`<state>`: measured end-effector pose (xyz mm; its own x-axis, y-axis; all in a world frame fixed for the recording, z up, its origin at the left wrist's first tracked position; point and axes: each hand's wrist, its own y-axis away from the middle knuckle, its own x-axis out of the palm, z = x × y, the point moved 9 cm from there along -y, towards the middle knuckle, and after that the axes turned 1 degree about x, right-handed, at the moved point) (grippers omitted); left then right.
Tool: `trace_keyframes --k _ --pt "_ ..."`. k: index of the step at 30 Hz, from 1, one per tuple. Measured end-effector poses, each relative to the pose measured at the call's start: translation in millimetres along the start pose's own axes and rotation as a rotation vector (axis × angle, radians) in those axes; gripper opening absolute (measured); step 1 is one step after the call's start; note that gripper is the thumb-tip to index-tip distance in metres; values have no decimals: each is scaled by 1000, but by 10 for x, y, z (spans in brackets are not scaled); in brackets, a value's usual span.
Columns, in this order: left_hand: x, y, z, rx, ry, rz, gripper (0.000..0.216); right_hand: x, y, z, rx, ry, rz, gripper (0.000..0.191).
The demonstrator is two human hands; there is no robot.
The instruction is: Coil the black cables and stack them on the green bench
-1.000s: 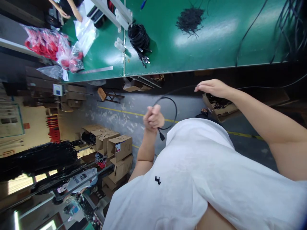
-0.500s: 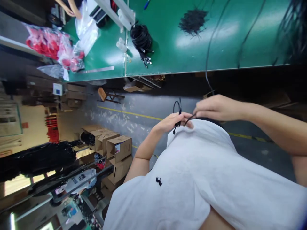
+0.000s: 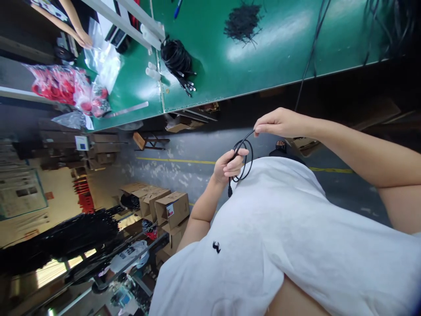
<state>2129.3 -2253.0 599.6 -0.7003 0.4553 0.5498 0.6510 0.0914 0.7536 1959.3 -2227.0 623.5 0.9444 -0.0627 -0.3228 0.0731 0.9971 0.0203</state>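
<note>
Before my white shirt, my left hand [image 3: 230, 166] is closed around a small coil of black cable [image 3: 251, 160]. A black connector end of the cable hangs below my left fingers. Up and to the right, my right hand [image 3: 279, 123] pinches the same cable, which runs as a short stretch between the two hands. A thin black length also runs from near my right wrist up to the green bench [image 3: 210, 83]. On the bench lie a tied bundle of black cables [image 3: 177, 57] with metal plug ends and a pile of short black ties [image 3: 242, 22].
Bagged red-handled items [image 3: 62, 85], a metal ruler [image 3: 128, 109] and clear plastic [image 3: 107, 66] are at the bench's left. A co-worker's hand [image 3: 83, 38] touches the plastic. Open cardboard boxes [image 3: 171, 208] and a wooden stool [image 3: 149, 141] stand on the floor.
My right hand has moved up and left, drawing the cable away from my left hand. The loops at my left hand look larger. The view has shifted slightly.
</note>
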Motion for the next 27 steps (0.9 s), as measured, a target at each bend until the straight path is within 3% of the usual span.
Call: trace_keyframes --k 2,6,8,10,14,18,20,24,27 --pt "-32 61 -143 77 22 -51 60 -107 -1 -274 36 32 -40 45" --pt "-116 361 -629 416 55 -167 46 -482 282 -1075 166 323 -132 48" --pt "-126 501 -763 519 64 -188 44 -598 520 -1424 269 538 -99 46" --pt "-134 580 -801 552 75 -201 46 -617 752 -1589 300 717 -41 45" --pt "-167 653 -784 543 90 -222 44 -621 1094 -1682 247 835 31 46" --pt "-114 573 -689 502 160 -153 43 -1095 1187 -1887 382 940 -36 49" --pt "-60 456 -634 488 210 -94 44 -1254 1132 -1784 398 992 -80 51" --pt "-43 214 -499 348 220 -24 44 -877 1015 -1159 148 887 -13 56" --pt "-190 205 -515 358 265 -65 43 -665 1121 -1078 232 738 24 56"
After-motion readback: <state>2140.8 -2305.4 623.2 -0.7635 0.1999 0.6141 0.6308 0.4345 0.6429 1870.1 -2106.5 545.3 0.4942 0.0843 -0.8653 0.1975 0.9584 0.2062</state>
